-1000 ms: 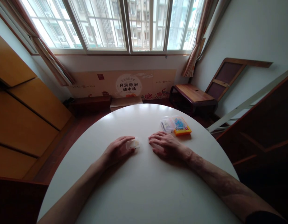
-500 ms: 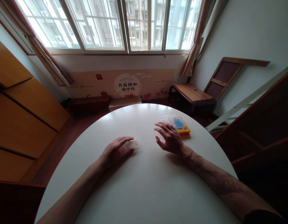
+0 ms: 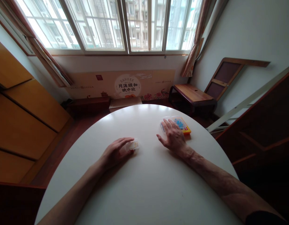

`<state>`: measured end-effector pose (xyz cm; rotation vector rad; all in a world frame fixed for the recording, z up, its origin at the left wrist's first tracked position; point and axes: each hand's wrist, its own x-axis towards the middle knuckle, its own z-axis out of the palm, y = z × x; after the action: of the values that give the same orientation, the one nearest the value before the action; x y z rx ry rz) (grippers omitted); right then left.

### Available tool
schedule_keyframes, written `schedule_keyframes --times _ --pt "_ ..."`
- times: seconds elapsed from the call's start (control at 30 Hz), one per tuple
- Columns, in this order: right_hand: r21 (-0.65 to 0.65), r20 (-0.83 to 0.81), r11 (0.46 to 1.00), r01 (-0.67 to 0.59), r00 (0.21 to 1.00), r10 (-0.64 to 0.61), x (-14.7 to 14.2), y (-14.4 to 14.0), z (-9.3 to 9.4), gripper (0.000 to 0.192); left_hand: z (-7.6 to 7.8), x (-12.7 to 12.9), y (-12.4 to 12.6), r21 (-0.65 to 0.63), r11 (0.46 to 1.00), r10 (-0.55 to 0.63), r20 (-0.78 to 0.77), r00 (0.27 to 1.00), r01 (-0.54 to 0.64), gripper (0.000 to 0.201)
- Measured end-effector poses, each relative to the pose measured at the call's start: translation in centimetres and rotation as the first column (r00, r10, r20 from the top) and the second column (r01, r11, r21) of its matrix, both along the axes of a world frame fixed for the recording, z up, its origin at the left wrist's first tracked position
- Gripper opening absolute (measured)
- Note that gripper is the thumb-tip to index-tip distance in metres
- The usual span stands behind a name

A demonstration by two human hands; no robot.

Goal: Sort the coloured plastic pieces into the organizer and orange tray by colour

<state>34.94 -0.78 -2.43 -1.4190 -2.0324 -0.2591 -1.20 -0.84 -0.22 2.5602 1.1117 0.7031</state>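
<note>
My left hand (image 3: 116, 152) rests on the white table, its thumb and fingers closed round a small clear plastic box (image 3: 134, 145) with pale yellowish bits in it. My right hand (image 3: 173, 137) is open and palm down, fingers stretched over the left part of a clear plastic case (image 3: 162, 125). That case overlaps a yellow box (image 3: 187, 131) holding blue pieces (image 3: 179, 122). Whether the right fingertips touch the clear case, I cannot tell. The palm hides part of both containers.
The round white table (image 3: 144, 187) fills the space before me. Beyond its far edge stand a wooden side table (image 3: 193, 92) and a printed cardboard panel (image 3: 128, 84) under the window. A wooden cabinet (image 3: 25, 125) is to the left.
My right hand has shifted slightly right and its fingers have swung toward the yellow box, uncovering more of the clear case's left side. My left hand stays in place.
</note>
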Motion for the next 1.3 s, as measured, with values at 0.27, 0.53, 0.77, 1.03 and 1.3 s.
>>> schedule_keyframes --times 0.27,0.53,0.77,1.03,1.3 --pt "-0.003 -0.003 1.0 0.013 1.0 -0.013 -0.1 -0.1 0.2 0.072 -0.2 0.0 0.1 0.016 1.0 0.021 0.002 1.0 -0.021 0.052" --pt "0.01 0.046 0.977 -0.215 0.976 0.214 -0.4 -0.6 1.1 0.068 0.4 -0.8 0.4 0.09 0.992 0.096 -0.068 0.993 -0.09 0.056" --pt "-0.173 0.052 0.839 -0.515 0.846 0.53 -3.3 -1.2 1.9 0.073 0.4 -1.6 0.7 0.07 0.997 0.018 -0.035 0.999 -0.016 0.043" --pt "-0.235 -0.06 0.797 -0.556 0.827 0.559 -8.6 -0.8 1.3 0.06 0.2 -1.8 0.5 0.06 0.998 -0.024 -0.038 0.999 0.026 0.05" --pt "-0.124 -0.193 0.852 -0.509 0.854 0.483 -3.4 -0.8 4.3 0.046 0.6 -2.0 0.3 0.024 1.0 -0.01 -0.06 0.998 0.011 0.066"
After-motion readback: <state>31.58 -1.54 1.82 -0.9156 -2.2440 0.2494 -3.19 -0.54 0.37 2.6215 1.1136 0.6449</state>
